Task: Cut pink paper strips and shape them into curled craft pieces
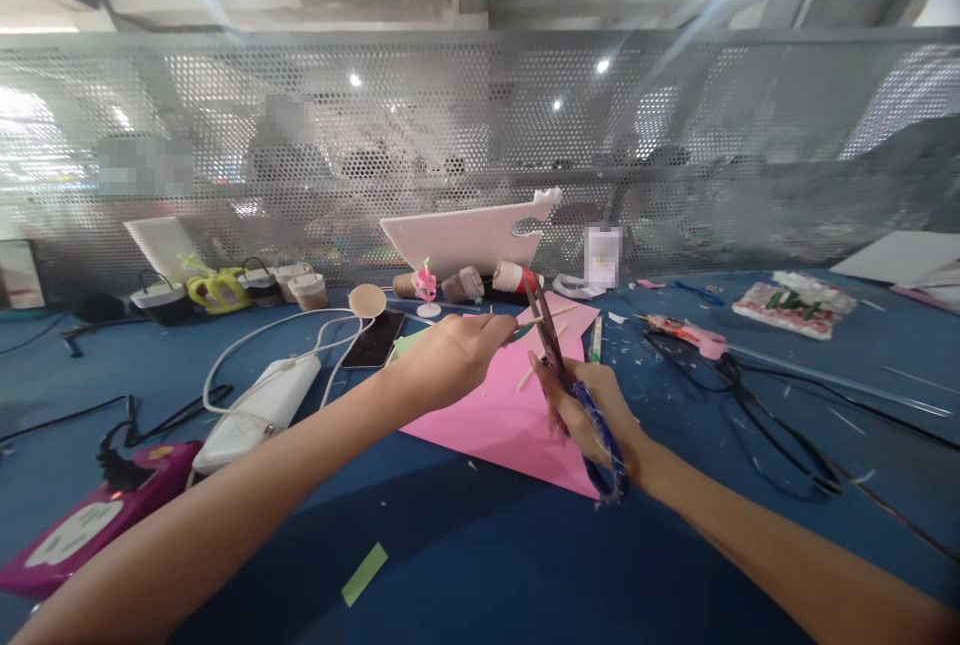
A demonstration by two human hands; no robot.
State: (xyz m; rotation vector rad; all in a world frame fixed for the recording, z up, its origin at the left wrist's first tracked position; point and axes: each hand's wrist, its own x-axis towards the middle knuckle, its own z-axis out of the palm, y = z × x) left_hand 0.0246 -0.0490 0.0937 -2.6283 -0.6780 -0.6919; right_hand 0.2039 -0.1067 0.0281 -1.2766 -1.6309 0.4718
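My left hand (457,355) is closed in a pinch on a thin pale stick (531,323), with a bit of green showing by the fingertips. My right hand (589,405) grips scissors (602,430) by their blue handles, which look wrapped in tape. The dark blades point up and away, and the stick's end lies at or between them; I cannot tell which. Beneath both hands is a sheet of pink paper (480,435), with a few more thin sticks (532,372) on it. Part of a green sheet (403,345) shows behind my left hand.
A phone (373,340), white power bank (262,410) and magenta power strip (97,515) lie left, among cables. At right is a pink glue gun (690,335) with its cord. Small paper-cup crafts (307,287) and a white foam board (465,235) stand along the perforated screen (420,125).
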